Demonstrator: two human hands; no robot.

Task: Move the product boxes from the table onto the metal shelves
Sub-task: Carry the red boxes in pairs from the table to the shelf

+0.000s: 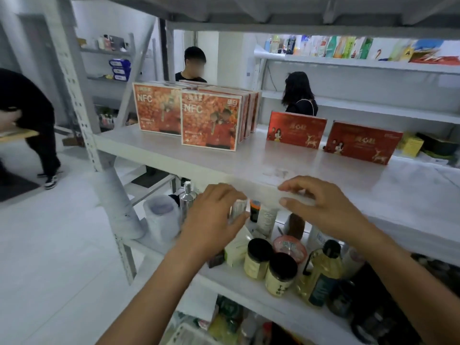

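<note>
A: Left to right, what is seen?
B: NFC boxes (209,120) are stood upright in rows on the left part of the middle shelf (273,165). Below its front edge, a small pale box (239,207) is pinched in the left hand (214,220), above the jars (270,265) kept on the lower shelf (224,280).
A: And the other one?
B: The right hand (323,212) is held just beside it, fingers curved at the shelf edge. Its grip cannot be told, too blurred. Two red boxes (296,129) are stood upright further right.
</note>
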